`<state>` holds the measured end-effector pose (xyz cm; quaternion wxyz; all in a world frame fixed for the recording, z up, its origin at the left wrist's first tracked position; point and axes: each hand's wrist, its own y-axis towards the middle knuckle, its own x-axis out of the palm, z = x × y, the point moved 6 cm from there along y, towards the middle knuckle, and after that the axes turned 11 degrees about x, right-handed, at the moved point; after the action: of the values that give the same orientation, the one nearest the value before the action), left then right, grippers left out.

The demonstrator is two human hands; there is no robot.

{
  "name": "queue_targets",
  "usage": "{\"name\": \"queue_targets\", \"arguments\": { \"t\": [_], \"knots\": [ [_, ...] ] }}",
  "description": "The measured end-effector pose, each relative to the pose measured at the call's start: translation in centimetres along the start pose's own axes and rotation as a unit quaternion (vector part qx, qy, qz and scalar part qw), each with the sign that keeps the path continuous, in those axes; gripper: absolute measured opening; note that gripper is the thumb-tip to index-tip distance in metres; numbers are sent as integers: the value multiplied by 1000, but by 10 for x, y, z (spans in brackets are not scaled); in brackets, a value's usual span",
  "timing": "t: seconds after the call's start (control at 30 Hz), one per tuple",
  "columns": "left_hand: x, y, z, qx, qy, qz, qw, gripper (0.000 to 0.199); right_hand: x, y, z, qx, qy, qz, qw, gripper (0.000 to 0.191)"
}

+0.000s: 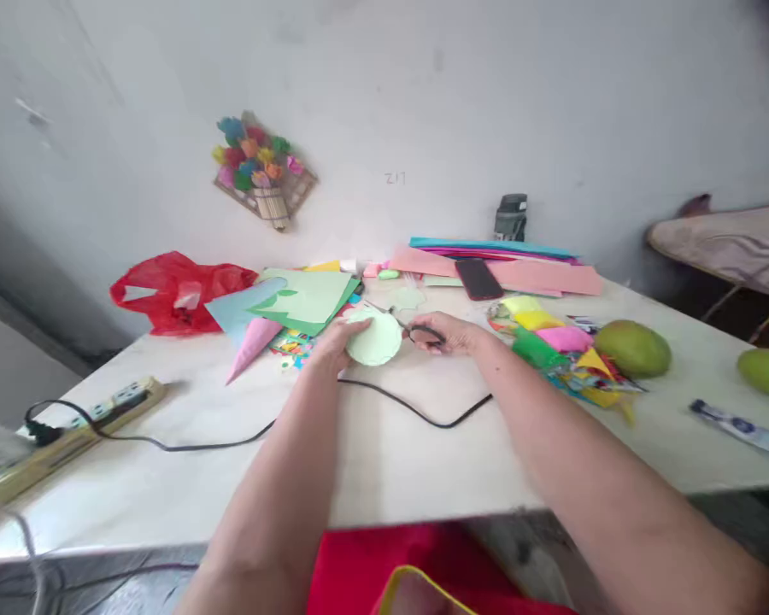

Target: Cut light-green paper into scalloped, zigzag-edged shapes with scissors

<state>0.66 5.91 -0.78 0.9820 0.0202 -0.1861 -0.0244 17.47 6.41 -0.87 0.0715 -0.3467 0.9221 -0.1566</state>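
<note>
Over the middle of the table, my left hand [334, 342] grips a pale green paper circle [375, 340] by its left side, thumb on top. My right hand [445, 331] is closed on the dark handles of a pair of scissors [428, 334]. The scissor blades lie along the upper right edge of the circle; whether they are parted I cannot make out. Just behind the circle is a pale green paper scrap [407, 297]. Small coloured paper bits [293, 346] are scattered left of my left hand.
Green sheets [308, 299], a pink paper cone [251, 344] and a red plastic bag [183, 295] are at left. A black cable [416, 416] crosses from the power strip [112, 410]. A phone [478, 279], coloured paper stack [538, 275], colourful packets [560, 339] and a mango [633, 348] are at right.
</note>
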Motion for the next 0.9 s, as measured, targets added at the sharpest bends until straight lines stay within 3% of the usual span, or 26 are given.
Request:
{"name": "queue_targets", "arguments": {
  "t": [0.33, 0.9],
  "knots": [
    [0, 1, 1, 4, 31, -64, 997, 33, 0, -5, -1, -11, -41, 1, 999, 14],
    [2, 1, 0, 4, 86, -105, 991, 29, 1, -4, 2, 3, -80, -9, 997, 14]
  ]
}}
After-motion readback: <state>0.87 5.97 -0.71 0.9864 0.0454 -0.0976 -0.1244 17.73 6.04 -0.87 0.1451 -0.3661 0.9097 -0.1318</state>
